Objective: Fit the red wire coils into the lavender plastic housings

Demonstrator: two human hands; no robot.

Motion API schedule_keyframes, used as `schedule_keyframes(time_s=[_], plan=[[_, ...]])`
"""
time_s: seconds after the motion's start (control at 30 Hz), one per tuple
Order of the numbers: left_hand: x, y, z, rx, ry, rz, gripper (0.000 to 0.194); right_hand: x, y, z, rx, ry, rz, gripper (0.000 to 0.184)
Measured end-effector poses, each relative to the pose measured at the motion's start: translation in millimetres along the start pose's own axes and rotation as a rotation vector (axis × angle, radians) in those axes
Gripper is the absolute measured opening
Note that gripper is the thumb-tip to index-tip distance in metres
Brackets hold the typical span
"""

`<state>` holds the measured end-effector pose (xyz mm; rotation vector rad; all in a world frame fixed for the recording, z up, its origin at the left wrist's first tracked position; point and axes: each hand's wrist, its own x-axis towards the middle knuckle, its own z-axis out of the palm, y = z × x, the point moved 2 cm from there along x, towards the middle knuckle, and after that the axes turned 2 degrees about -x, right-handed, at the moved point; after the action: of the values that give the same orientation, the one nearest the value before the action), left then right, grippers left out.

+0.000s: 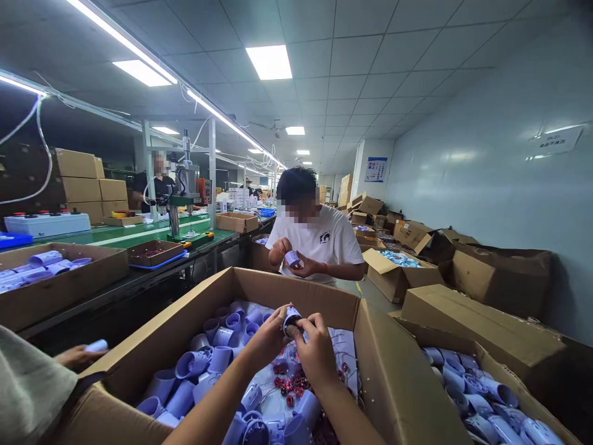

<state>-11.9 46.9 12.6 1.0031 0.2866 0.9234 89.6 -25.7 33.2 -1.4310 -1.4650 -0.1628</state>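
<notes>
Over a large cardboard box, my left hand is closed round a small lavender plastic cylinder, tilted so its dark open end faces me. My right hand is closed too, with thumb and fingers pinching at the cylinder's open rim; whether they also hold a small part inside is hidden. Below, on the left of the box, lie many loose lavender cylinders. A heap of small red parts with thin wires lies on white sheeting under my hands.
Across the box, a person in a white T-shirt handles a similar cylinder. Someone's hand holds another at left. A box of cylinders stands at right. A green conveyor bench with a press machine runs along the left.
</notes>
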Motion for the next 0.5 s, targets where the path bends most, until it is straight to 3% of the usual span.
schedule_keyframes(time_s=[0.13,0.3,0.4,0.5], plan=[[-2.4,1.7,4.8,-0.069,-0.012,-0.020,0.042,-1.1,-1.0,0.4,0.027,0.038,0.012,0.011],[-2.8,0.1,3.8,-0.056,-0.064,-0.014,0.037,-0.5,-2.6,-0.3,0.037,0.120,0.145,0.015],[-4.2,0.0,3.3,-0.034,-0.059,-0.021,0.038,1.1,-2.1,-3.5,0.081,0.043,0.205,0.030],[-5.6,-0.7,3.4,-0.027,-0.047,-0.053,0.039,2.2,-0.1,-6.2,0.093,-0.041,0.244,0.031]])
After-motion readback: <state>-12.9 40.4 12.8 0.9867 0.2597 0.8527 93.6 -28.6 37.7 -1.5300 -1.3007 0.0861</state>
